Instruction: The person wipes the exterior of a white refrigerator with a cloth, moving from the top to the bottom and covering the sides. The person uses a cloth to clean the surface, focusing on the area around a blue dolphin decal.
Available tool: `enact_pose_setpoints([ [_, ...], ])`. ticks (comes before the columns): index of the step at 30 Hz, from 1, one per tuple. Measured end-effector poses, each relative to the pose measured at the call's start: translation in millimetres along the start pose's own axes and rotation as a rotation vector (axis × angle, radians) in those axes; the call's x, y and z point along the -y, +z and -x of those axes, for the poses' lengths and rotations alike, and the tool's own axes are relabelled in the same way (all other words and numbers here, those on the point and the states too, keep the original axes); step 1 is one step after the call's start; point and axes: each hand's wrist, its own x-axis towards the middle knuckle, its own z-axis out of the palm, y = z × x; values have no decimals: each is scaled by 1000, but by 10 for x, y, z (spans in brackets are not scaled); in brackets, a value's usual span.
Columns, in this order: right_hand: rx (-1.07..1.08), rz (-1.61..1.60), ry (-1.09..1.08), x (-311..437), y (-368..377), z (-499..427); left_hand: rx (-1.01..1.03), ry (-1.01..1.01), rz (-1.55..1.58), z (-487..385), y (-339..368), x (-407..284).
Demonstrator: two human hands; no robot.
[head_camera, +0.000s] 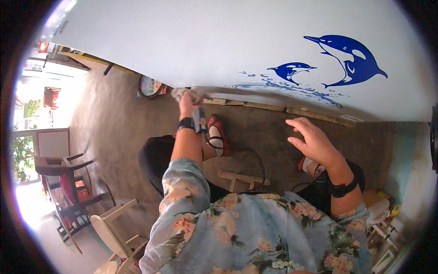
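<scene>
A large white panel [171,44] stands before me, with a blue print of two dolphin-like animals [364,65] on its right part. My left hand [186,104] is closed around a crumpled greyish cloth [177,93] at the panel's lower edge, near its left corner. Part of the cloth is hidden behind the fingers. A strap with a small device [199,120] sits on the left wrist. Over the floor to the right, my right hand [311,140] hangs apart from the panel, its fingers bent and spread with nothing in them. A black band [344,190] circles that forearm.
Wooden strips [267,105] run under the panel's lower edge. Part of a wooden stool [243,178] shows between my legs, with a black cable [262,161] nearby. Chairs [109,233] stand at the left. A round object [149,85] rests beyond the cloth. Clutter [383,229] lies at the lower right.
</scene>
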Motion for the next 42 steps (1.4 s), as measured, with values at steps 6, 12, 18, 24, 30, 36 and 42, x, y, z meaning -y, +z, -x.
enact_pose_setpoints([
  [6, -34, 10, -36, -72, -22, 97, 81, 217, 412, 443, 640, -1682],
  [12, 62, 61, -31, -147, -108, 167, 135, 686, 765, 786, 1102, -3072],
  [18, 124, 151, 14, -150, -328, 190, 468, 406, 1113, 774, 1491, -3660],
  [24, 173, 92, -8, -94, -379, 175, 204, 501, 755, 854, 524, -2984],
  [30, 170, 130, 23, -65, -303, 147, -25, 249, 516, 819, -364, -2138],
  [36, 188, 186, -9, -68, -216, 96, -162, 188, 374, 440, -1114, -978],
  [42, 230, 219, -19, -69, -155, 37, -340, 83, 43, 150, -1954, -36],
])
